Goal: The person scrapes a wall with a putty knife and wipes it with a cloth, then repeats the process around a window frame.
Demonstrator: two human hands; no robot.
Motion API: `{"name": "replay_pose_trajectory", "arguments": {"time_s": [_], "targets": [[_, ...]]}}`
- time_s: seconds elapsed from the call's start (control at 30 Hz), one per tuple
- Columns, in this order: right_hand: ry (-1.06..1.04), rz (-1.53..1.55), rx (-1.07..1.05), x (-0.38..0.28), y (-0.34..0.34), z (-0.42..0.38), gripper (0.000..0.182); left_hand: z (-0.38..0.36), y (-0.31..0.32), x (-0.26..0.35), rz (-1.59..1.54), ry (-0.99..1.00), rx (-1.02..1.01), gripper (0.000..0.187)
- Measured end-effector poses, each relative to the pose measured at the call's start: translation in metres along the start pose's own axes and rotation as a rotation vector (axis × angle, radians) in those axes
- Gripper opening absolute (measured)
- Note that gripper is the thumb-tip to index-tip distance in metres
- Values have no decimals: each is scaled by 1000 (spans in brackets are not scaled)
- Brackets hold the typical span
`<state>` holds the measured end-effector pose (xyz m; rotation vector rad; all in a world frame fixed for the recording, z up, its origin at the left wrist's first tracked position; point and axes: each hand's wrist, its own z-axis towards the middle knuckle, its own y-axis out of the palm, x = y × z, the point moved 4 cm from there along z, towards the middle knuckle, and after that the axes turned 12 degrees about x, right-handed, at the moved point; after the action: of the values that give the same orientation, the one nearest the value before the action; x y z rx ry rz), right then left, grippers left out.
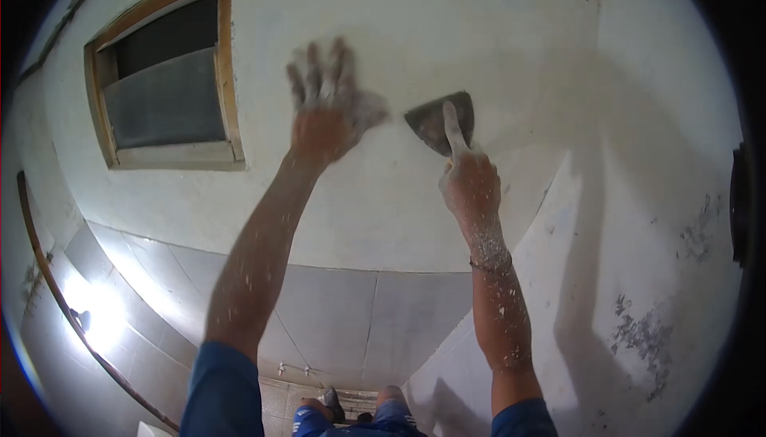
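My left hand [327, 114] is raised at the pale wall [359, 213], palm side toward it, with fingers spread and somewhat blurred. Whitish dust or paste coats its fingers. To its right, my right hand [471, 177] grips a dark, wide-bladed scraper [433, 124], one finger stretched along the blade. The blade points up and lies at the wall surface; whether it touches cannot be told. White specks cover my right wrist and forearm, and a thin band circles the wrist.
A wood-framed window [163, 110] is at the upper left. Grey tiles [327, 317] line the lower wall, with two small fittings near the floor. A bright lamp [96, 317] and a long curved pipe [60, 301] stand out at left. The right wall [638, 277] has peeling patches.
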<state>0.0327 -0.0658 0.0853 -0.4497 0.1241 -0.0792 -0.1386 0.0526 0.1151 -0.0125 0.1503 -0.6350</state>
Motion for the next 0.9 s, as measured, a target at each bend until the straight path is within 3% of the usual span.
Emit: {"name": "replay_pose_trajectory", "arguments": {"time_s": [0.1,0.17,0.2,0.27,0.3,0.4,0.47,0.53,0.77,0.83,0.9], "targets": [[18,3,51,11,13,-8,75,50,7,11,4,142,41,97],[22,16,48,14,15,-6,76,70,6,9,-136,74,307,92],[22,25,30,15,18,-6,76,68,7,9,-126,74,315,92],[2,34,60,16,20,-7,76,56,12,10,-41,49,245,82],[-11,37,81,17,21,-7,76,50,4,11,-96,110,268,67],[-1,32,94,17,23,-7,76,24,2,-11,-271,255,327,56],[-11,58,112,17,23,-8,76,9,-7,-18,-171,277,300,54],[-11,83,133,16,24,-8,75,2,-16,-17,-164,290,142,52],[-6,43,123,19,28,-9,74,4,-29,-31,-173,377,70,39],[-13,38,137,19,29,-8,75,14,-42,-24,-45,491,143,30],[-17,71,139,21,28,-8,77,33,-51,-11,-92,386,84,26]]}}
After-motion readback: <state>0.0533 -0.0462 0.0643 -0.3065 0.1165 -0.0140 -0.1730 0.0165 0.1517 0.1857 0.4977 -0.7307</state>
